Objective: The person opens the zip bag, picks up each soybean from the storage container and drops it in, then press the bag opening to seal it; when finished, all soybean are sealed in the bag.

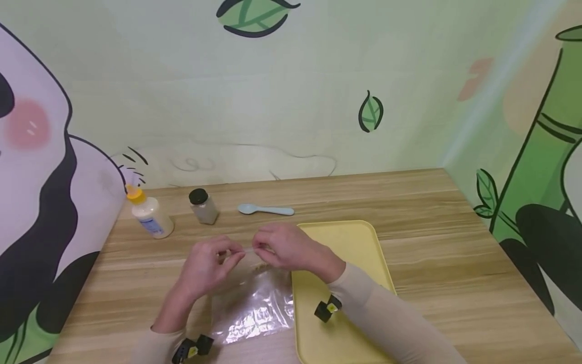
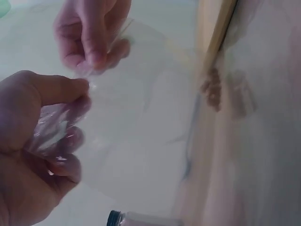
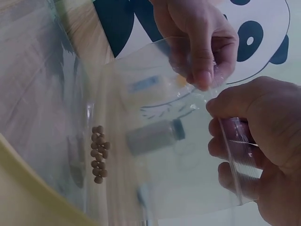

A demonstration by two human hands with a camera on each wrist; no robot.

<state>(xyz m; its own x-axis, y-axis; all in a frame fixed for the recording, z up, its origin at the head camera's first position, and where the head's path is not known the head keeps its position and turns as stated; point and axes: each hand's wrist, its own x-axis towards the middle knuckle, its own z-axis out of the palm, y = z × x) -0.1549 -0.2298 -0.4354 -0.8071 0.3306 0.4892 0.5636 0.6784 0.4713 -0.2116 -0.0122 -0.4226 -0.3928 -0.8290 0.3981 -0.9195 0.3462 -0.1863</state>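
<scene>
A clear plastic zip bag (image 1: 254, 316) hangs from both hands, its lower part lying over the table and reaching the tray's left edge. My left hand (image 1: 204, 268) pinches the bag's top edge between thumb and fingers. Close beside it, my right hand (image 1: 291, 247) pinches the same edge. In the right wrist view the zip strip runs past the right hand's fingers (image 3: 225, 146), and several small brown balls (image 3: 99, 155) lie clustered low in the bag. The left wrist view shows these brown balls (image 2: 212, 89) blurred through the film.
Under the right forearm lies a yellow tray (image 1: 345, 232). Towards the back of the wooden table (image 1: 423, 222) stand a yellow-capped bottle (image 1: 152, 217) and a black-lidded clear jar (image 1: 204, 208). A light blue spoon (image 1: 265, 209) lies right of the jar, near the painted wall.
</scene>
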